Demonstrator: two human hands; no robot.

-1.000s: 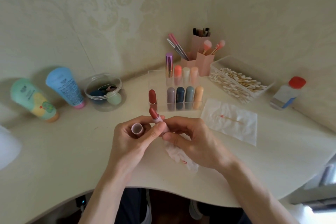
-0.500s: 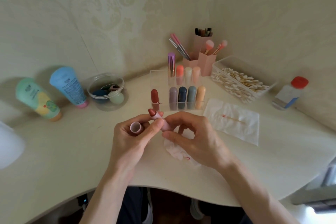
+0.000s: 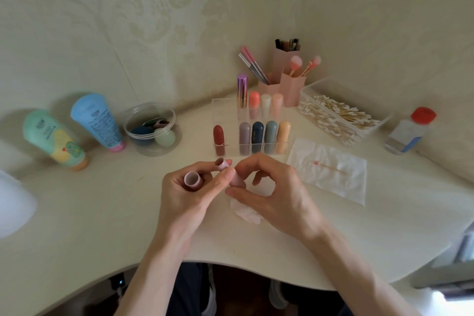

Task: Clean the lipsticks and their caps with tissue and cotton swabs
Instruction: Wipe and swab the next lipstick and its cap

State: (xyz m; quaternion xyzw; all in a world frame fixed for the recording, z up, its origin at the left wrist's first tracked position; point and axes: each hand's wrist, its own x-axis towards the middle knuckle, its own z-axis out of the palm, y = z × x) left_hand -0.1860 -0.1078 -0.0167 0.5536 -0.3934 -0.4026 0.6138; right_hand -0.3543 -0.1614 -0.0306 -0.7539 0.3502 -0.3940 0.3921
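While the right hand is pinching and twisting its base, the pink lipstick is drawing its red bullet back almost flush. The left hand is steadying it above the desk and cradling the pink cap, so capping is likely coming next.

Setting: home dressing corner. Damask-patterned wallpaper met at a corner behind a curved cream desk. On it stood a clear organiser of lipsticks, pink holders of makeup brushes, a tub of cotton swabs, a jar of sponges, and two cream tubes.
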